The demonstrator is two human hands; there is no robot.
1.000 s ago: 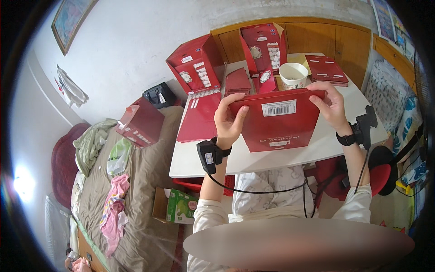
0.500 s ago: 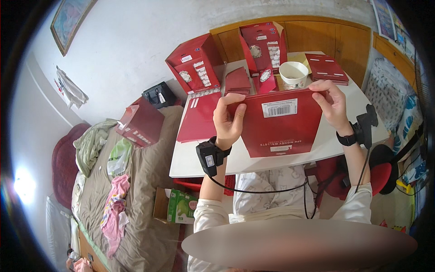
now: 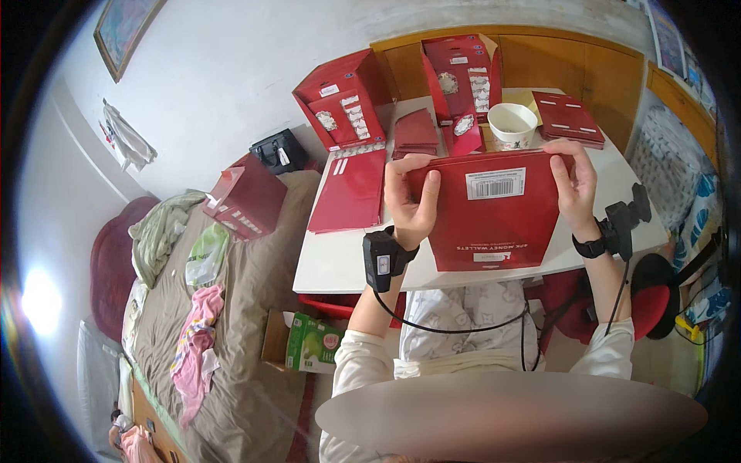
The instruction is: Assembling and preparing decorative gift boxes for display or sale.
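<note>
Upright between my hands stands a bundle of flat red cardboard packets (image 3: 498,220), its barcode label facing me and several layered edges along the top. My left hand (image 3: 411,201) grips the top left corner, thumb in front and fingers behind. At the top right corner my right hand (image 3: 575,189) holds the bundle by its edge, with the finger ends partly hidden. The bundle's lower edge is close to the near side of the white table (image 3: 355,266). Dark straps with small devices are on both wrists.
Behind the bundle are a white bowl (image 3: 513,127), a labelled red card (image 3: 463,137), dark red envelopes (image 3: 417,131) and two red display boxes (image 3: 343,104). Flat red sheets (image 3: 351,189) lie left, a red stack (image 3: 571,119) far right. Left of the table, a bed carries another red box (image 3: 251,197).
The bundle and my left hand appear further right in the picture, while the view has shifted slightly. My right hand has moved from the top edge toward the bundle's right corner.
</note>
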